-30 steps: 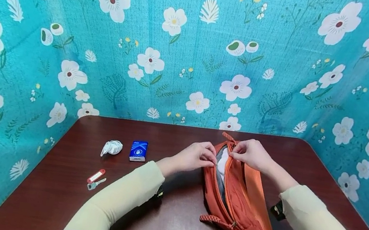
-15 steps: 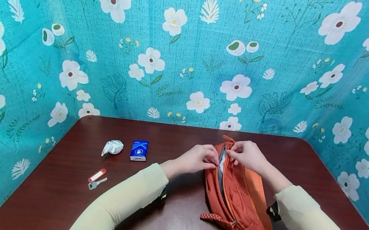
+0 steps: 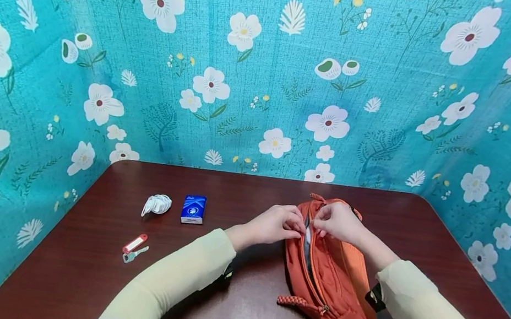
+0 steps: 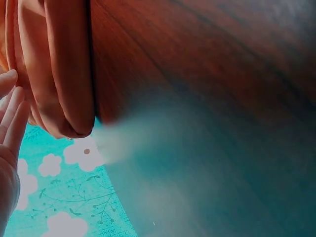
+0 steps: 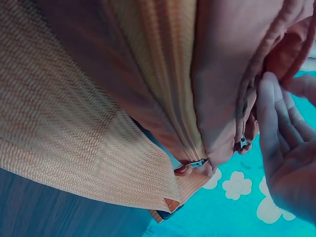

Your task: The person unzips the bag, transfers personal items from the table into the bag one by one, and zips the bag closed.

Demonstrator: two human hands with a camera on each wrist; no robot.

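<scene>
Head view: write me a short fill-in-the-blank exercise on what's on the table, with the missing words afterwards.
In the head view, the blue rectangular packet lies to the ____ of the white coiled cable. Beside the red plastic tag lies a small grey metal ____. The person's left hand and right hand both touch the orange-red fabric ____.

Missing words: right; key; bag.
</scene>
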